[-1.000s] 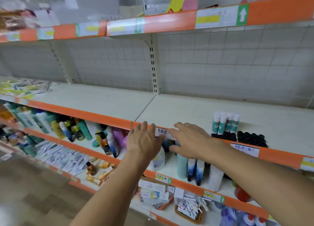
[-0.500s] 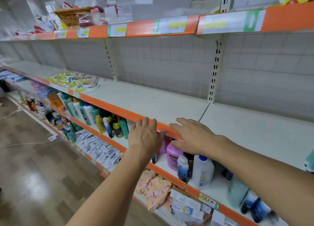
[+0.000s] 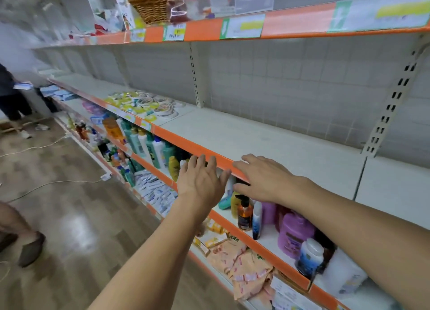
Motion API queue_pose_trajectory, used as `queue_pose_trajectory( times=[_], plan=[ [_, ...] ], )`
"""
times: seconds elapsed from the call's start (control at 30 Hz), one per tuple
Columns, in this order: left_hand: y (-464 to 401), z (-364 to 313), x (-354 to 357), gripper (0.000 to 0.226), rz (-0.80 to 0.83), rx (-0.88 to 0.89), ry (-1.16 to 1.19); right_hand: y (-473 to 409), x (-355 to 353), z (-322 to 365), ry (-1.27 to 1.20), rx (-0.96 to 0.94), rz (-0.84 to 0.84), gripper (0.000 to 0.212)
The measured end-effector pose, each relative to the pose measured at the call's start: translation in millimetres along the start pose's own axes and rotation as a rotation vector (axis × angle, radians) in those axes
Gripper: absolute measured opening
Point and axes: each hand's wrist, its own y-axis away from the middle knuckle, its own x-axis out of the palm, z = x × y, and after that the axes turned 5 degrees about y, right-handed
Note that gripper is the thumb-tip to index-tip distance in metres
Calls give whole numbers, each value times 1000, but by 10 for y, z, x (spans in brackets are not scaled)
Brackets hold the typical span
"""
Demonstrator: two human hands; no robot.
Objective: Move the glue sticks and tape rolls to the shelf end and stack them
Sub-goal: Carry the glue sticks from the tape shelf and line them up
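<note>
Both hands are empty and in transit along the shelf, so the step in hand appears to be the approach to a pick-up, not a carry. The left hand is held in front of the orange shelf edge, fingers straight and slightly spread, holding nothing. The right hand lies flat over that edge, fingers extended, gripping nothing. The tape rolls lie in a loose heap farther left on the same shelf, well apart from both hands. No glue sticks are in view. The next move likely calls for reaching left to the heap and closing on several rolls.
</note>
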Motion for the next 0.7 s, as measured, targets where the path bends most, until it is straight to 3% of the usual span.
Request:
queue_pose_trajectory(
  times=[0.53, 0.7],
  plan=[
    [-1104, 1721, 97, 63, 10, -249, -19, -2299, 22, 816, -37, -259, -39, 53],
    [-1636, 2213, 39, 63, -20, -293, -32, -3105, -88, 1012, -31, -294, -76, 59]
  ],
)
